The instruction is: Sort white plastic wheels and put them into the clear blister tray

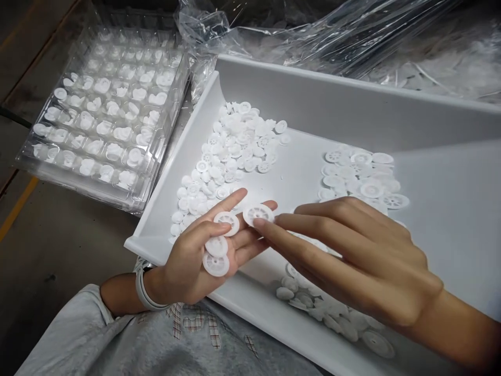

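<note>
While the left hand point(188, 263) lies palm up and part-open, thumb on the uppermost of three overlapping white discs point(216, 246), the right hand point(364, 256), palm down with fingers stretched leftward, pinches a fourth disc point(258, 211) over the left fingers. Four in hand; many remain loose in the pale bin point(332, 109): heaps beyond the left hand point(238, 138), beyond the right point(358, 175) and beneath the right point(340, 324). Farther out, left of the left hand, a clear tray's point(74, 179) cells carry white parts point(102, 85); whether all are filled, cannot tell.
</note>
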`<state>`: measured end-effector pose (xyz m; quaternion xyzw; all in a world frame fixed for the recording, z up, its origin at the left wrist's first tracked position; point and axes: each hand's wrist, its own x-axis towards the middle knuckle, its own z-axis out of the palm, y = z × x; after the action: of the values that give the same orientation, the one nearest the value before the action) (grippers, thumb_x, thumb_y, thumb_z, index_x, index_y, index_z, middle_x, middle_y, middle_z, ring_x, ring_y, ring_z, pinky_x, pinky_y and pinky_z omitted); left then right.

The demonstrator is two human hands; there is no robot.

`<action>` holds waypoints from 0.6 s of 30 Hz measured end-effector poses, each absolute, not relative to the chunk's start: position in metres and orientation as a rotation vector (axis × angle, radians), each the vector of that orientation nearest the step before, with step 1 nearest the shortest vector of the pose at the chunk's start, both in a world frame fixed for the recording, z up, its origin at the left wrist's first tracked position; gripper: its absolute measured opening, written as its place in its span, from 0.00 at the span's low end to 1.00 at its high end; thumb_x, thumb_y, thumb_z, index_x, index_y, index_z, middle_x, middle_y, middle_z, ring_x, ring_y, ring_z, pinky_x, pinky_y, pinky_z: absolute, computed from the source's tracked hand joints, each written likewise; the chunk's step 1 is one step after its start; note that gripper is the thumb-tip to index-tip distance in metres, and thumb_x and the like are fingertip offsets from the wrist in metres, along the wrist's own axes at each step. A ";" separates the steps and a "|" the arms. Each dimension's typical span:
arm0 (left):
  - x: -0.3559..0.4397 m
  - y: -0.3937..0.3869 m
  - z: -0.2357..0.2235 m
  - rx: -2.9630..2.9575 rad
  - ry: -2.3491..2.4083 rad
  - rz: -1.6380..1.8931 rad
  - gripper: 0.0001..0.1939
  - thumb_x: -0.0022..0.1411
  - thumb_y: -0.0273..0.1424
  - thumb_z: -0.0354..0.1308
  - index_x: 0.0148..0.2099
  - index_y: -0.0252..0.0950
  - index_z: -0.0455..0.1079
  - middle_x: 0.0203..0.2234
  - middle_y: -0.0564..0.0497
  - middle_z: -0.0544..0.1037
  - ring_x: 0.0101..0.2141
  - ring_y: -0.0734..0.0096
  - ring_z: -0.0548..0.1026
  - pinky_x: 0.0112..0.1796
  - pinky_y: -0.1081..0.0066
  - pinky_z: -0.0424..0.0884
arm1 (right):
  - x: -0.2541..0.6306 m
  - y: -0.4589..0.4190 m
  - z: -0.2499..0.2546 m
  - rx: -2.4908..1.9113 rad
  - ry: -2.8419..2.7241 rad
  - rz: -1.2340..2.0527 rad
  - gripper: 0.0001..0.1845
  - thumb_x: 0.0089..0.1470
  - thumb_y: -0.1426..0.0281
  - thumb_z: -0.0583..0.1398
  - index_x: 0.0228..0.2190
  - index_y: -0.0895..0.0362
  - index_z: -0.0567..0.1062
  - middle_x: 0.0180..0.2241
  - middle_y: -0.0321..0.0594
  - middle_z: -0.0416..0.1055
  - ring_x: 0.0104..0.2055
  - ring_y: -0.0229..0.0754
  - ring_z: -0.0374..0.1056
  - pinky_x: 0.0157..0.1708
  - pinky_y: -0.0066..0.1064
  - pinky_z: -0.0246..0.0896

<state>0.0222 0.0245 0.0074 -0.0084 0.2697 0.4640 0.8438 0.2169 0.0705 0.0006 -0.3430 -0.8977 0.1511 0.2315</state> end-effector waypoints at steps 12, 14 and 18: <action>0.021 0.024 0.008 0.018 0.580 0.882 0.20 0.65 0.27 0.52 0.58 0.40 0.68 0.56 0.50 0.76 0.61 0.66 0.69 0.60 0.65 0.65 | 0.205 0.067 0.012 -0.546 -2.516 -0.054 0.09 0.57 0.82 0.58 0.41 0.66 0.73 0.36 0.51 0.76 0.34 0.44 0.66 0.28 0.36 0.60; 0.020 0.024 0.007 0.006 0.599 0.873 0.21 0.64 0.28 0.53 0.59 0.42 0.67 0.55 0.51 0.76 0.60 0.67 0.70 0.60 0.65 0.65 | 0.201 0.060 0.011 -0.543 -2.481 0.009 0.09 0.58 0.80 0.60 0.42 0.66 0.73 0.38 0.49 0.75 0.35 0.43 0.66 0.28 0.36 0.59; 0.019 0.025 0.006 -0.025 0.601 0.886 0.22 0.65 0.28 0.52 0.60 0.42 0.65 0.57 0.51 0.75 0.59 0.68 0.71 0.64 0.62 0.59 | 0.189 0.046 0.004 -0.472 -2.459 0.178 0.08 0.57 0.80 0.61 0.40 0.68 0.73 0.37 0.48 0.74 0.36 0.45 0.69 0.26 0.36 0.55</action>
<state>0.0191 0.0246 0.0062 -0.0117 0.2865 0.4223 0.8599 0.1894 0.0457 0.0039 -0.1788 -0.9312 0.0674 0.3103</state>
